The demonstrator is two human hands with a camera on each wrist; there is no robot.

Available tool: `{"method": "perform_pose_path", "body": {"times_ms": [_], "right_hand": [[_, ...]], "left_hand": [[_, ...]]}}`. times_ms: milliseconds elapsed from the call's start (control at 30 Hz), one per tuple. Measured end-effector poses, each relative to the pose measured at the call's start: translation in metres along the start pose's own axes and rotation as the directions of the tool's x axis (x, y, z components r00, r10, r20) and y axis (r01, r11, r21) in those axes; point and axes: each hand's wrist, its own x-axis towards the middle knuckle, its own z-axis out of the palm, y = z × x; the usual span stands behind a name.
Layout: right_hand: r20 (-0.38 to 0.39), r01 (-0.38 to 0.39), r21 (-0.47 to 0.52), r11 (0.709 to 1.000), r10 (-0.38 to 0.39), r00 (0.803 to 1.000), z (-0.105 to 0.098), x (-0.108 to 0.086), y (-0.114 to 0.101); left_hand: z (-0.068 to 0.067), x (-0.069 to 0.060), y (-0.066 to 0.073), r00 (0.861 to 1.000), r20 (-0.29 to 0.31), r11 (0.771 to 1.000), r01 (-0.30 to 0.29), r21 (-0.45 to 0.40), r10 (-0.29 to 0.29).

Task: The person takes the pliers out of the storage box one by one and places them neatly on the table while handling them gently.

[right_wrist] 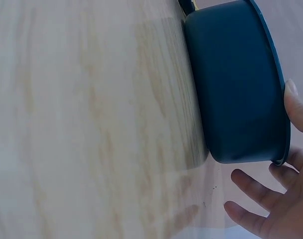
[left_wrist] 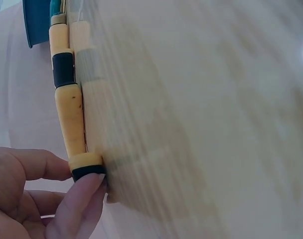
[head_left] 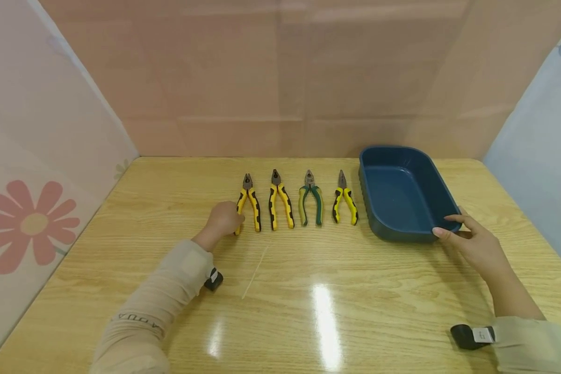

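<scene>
At the left end of a row of pliers, my left hand [head_left: 223,218] pinches the left handle of yellow-and-black combination pliers [head_left: 255,210]. The left wrist view shows thumb and fingers about the yellow-and-black handle end [left_wrist: 87,162], low against the table. My right hand [head_left: 481,249] holds the near right corner of a dark blue plastic basin [head_left: 402,236] by its rim, thumb and index finger at the edge. Seen from the right wrist, the other fingers [right_wrist: 256,189] are spread below the basin's corner [right_wrist: 241,89]. The basin stands upright on the table.
Beside the held pliers lie a second yellow-and-black pair [head_left: 281,200], green-handled pliers [head_left: 317,200] and smaller yellow-and-black long-nose pliers [head_left: 345,200], jaws pointing away. A thin pale strip [head_left: 256,271] lies on the wooden table [head_left: 378,291]. A pinkish-brown backdrop [head_left: 280,78] rises behind.
</scene>
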Motion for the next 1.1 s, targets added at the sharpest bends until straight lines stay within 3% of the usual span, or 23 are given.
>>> {"method": "perform_pose_path", "body": {"times_ms": [167,400,700,900,1100], "right_hand": [[-0.008,0.009,0.013,1.0,-0.009,1.0,0.001,-0.001,0.001],[0.0,0.006,0.026,1.0,-0.005,1.0,0.0,-0.002,0.003],[-0.002,0.073,-0.029,0.997,-0.073,0.997,0.003,-0.001,-0.003],[-0.055,0.172,-0.043,0.984,-0.174,0.983,0.003,-0.001,-0.015],[-0.079,0.288,-0.11,0.951,-0.297,0.952,0.017,-0.005,-0.035]], "left_hand": [[0.0,0.002,-0.001,1.0,-0.005,1.0,-0.003,-0.018,0.003],[0.0,0.002,-0.004,1.0,0.024,0.992,0.004,-0.129,-0.001],[0.004,0.0,-0.005,0.998,0.008,0.992,-0.066,-0.104,0.068],[0.009,-0.005,-0.001,0.99,-0.04,0.991,-0.137,-0.006,0.136],[0.013,-0.016,0.011,0.965,-0.143,0.964,-0.19,0.188,0.218]]}}
